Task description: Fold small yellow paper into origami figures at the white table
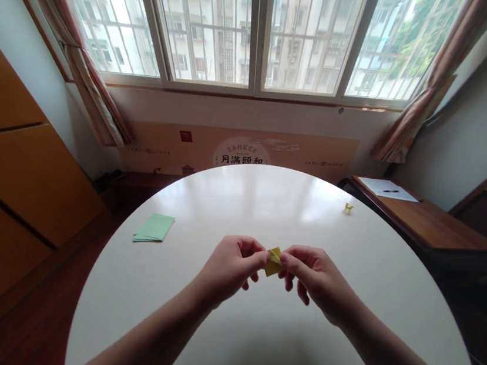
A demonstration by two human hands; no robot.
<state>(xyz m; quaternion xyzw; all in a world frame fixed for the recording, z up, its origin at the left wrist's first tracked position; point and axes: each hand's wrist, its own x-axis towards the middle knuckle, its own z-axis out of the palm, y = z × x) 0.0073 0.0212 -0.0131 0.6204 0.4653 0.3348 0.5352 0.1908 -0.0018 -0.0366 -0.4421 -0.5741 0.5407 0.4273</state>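
- The two forearms (155, 320) come in from the lower corners, nearest of all, and slant inward over the table (130, 311).
- The left hand (227, 263) has its thumb and forefinger pinched together on the left edge of the paper (273, 265), with the other fingers curled beneath.
- The right hand (318, 274) pinches the right side the same way, its thumb lying on the near face; its lower fingers hang loosely bent.
- The paper, a small folded yellow-green piece, sits between the two thumb tips, one corner pointing up and another down (a crease or flap shows across its face).
- Whether any finger touches the table, I cannot tell.
- Beyond the hands, to the left, green sheets (154, 228) lie in a slightly fanned stack, well apart from the fingers.
- Far off to the right, near the table's edge, stands a tiny yellow figure (347, 208) (too small to make out its shape).
- Past that edge, a wooden desk (451, 229) bears a white page (374, 185) with a dark pen (392, 191) on it.
- Behind everything are a printed panel (318, 150) and a barred window (260, 42).
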